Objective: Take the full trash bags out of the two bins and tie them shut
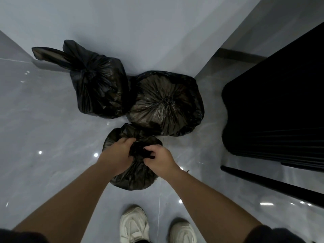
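Note:
Three black trash bags stand on the grey floor. The nearest bag (135,174) is small and sits right in front of my feet. My left hand (116,156) and my right hand (160,159) both grip the gathered plastic at its top. Behind it a round bag (166,104) has its neck drawn tight at the centre. To the left of that one a third bag (98,85) is tied, with two long ears sticking up toward the wall.
A large black bin (273,109) stands at the right against the wall. A black bar (270,183) lies along the floor below it. White walls close the corner behind the bags. My two white shoes (134,225) are at the bottom.

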Available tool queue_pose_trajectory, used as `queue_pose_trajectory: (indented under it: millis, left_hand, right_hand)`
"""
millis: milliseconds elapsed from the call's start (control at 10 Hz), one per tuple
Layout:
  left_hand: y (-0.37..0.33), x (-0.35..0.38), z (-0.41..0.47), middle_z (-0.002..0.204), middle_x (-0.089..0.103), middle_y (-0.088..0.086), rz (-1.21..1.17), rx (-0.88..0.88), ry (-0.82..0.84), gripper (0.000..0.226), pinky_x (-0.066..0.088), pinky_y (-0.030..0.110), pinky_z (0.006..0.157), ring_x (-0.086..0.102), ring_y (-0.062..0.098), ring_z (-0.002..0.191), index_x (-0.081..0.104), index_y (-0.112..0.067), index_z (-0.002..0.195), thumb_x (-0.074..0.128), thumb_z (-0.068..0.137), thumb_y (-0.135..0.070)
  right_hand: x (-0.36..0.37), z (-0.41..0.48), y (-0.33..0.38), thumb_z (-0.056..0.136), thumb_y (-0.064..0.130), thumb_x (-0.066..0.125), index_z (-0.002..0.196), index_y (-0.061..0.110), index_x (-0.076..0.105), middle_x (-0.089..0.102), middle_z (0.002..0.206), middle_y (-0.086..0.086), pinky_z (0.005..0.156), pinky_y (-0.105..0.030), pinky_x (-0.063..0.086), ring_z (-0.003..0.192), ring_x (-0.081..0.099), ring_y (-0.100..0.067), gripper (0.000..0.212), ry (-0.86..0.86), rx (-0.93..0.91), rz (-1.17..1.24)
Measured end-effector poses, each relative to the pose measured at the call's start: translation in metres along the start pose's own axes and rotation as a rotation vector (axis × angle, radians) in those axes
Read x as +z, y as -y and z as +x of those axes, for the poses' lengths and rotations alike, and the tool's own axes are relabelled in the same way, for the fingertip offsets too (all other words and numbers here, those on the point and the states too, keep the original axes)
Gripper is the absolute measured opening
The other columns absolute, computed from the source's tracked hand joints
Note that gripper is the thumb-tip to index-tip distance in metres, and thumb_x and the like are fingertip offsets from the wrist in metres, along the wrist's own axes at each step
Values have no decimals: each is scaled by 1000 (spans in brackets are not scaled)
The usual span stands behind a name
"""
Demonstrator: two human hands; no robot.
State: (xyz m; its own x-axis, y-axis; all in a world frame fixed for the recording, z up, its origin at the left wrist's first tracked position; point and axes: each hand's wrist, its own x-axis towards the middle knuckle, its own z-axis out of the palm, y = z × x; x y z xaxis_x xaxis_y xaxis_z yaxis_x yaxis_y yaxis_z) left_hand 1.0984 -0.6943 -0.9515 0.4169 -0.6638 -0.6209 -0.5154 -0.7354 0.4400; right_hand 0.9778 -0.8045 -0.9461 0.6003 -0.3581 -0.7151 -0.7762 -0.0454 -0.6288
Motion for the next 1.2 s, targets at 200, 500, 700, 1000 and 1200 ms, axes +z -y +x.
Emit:
queue_pose_trajectory:
  millis: [200,500,700,1000,1200]
  left_hand:
    - [0,18,-25,143,30,12,20,-312,-37,80,46,46,91,47,38,120,13,-25,146,59,83,-38]
    - [-6,67,-17,153,8,24,-528,-588,-32,90,37,54,103,29,48,133,1,-27,150,62,85,-38]
    - [-19,66,-5,156,5,18,-480,-431,-113,72,32,44,107,30,40,134,16,-22,149,57,90,-28]
    - [-23,51,-21,157,-1,15,-323,-453,-34,76,35,46,105,34,39,134,7,-21,150,53,89,-30]
    - [-66,-4,-74,154,16,12,-270,-346,-107,71,37,47,105,35,35,132,16,-17,147,51,87,-25]
  right_hand:
    - [2,-16,-9,86,11,55,146,26,32,20,155,-6,103,-38,43,130,38,-28,66,-33,-144,-535]
    - [10,-15,-53,83,17,59,149,39,10,-5,160,-7,106,-35,43,137,34,-30,85,105,83,-277]
    - [19,-3,-61,81,25,58,148,40,15,13,155,0,112,-40,36,140,24,-26,81,100,166,8]
    - [-3,-16,-47,82,23,57,150,35,14,29,154,1,113,-35,34,138,34,-20,82,105,186,135]
    - [-48,-63,28,88,15,59,140,22,40,51,131,0,99,-30,46,115,53,-16,55,-142,66,246]
